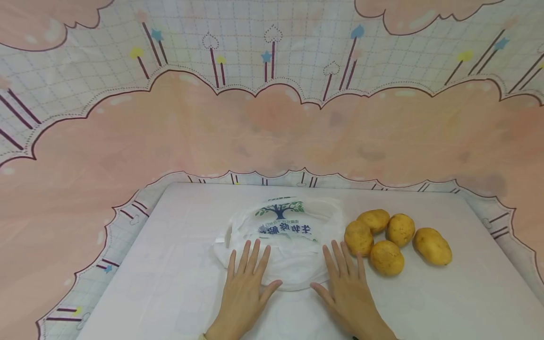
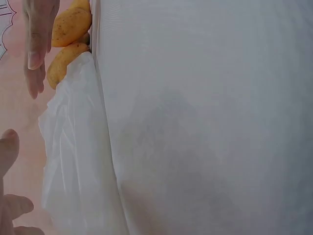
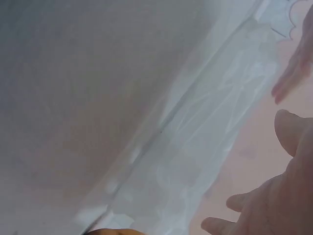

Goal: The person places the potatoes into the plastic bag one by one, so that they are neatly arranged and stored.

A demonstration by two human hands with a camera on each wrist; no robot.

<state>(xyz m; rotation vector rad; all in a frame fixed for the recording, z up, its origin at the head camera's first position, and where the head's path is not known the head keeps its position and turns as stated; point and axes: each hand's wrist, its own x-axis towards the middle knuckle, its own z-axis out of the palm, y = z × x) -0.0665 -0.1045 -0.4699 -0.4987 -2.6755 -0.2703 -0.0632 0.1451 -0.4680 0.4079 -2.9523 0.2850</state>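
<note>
With left hand (image 1: 245,293) and right hand (image 1: 349,292) splayed, gripping nothing, over the plastic bag (image 1: 291,250). Might send the potatoes (image 1: 386,258) rolling across the worktop (image 1: 170,283) by swinging too wide rightward.

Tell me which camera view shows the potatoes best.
The head view: all five potatoes show there, nearly whole. The left wrist view has some, one partly behind the white plastic bag; the right wrist view catches just a sliver of one at its bottom edge.
</note>
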